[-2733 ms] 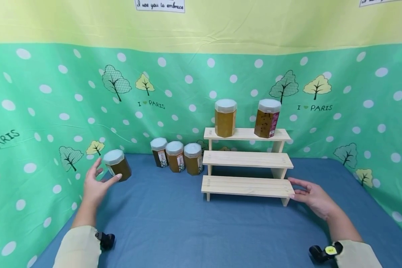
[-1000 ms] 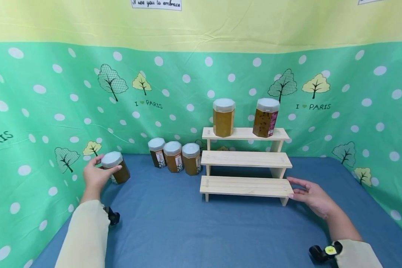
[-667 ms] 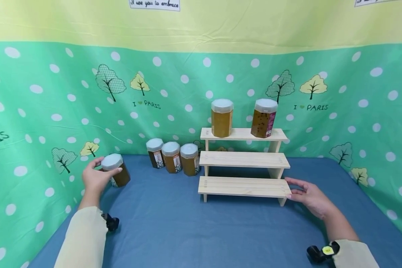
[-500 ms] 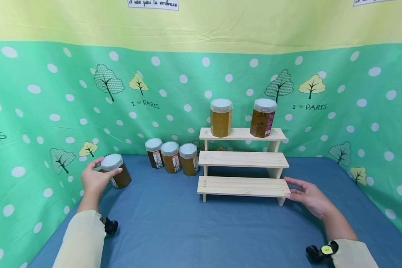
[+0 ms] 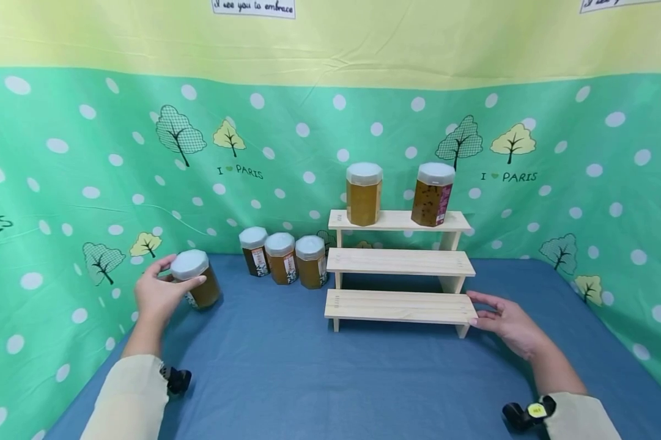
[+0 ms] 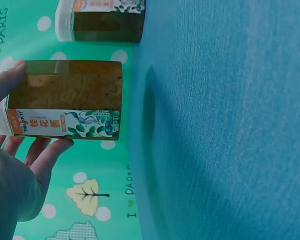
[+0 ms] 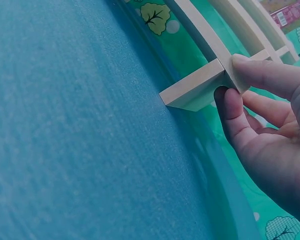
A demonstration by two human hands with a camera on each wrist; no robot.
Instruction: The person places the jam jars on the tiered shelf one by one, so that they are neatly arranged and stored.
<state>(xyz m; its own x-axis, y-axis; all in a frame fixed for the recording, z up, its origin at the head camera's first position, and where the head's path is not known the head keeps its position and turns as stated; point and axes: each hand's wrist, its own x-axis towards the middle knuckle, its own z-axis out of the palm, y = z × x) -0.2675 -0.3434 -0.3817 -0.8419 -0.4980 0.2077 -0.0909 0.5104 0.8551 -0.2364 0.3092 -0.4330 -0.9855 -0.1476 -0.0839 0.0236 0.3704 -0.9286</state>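
Observation:
My left hand grips a brown jar of jam or honey with a white lid, thumb on one side and fingers on the other. In the left wrist view the jar shows a white and orange label with leaves. It appears slightly above the blue cloth, its shadow apart from its base. At the right, my right hand pinches the end of the lowest board of a three-step wooden stand. In the right wrist view the thumb lies on the board and a finger is beneath it.
Three similar jars, a dark one, a middle one and a right one, stand left of the stand. On its top step are a golden jar and a speckled jar. A green curtain hangs behind the blue cloth.
The left hand's fingers have closed further round the jar since the earliest frame. Over the last half second the jar has shifted slightly right. My right hand keeps its place on the stand.

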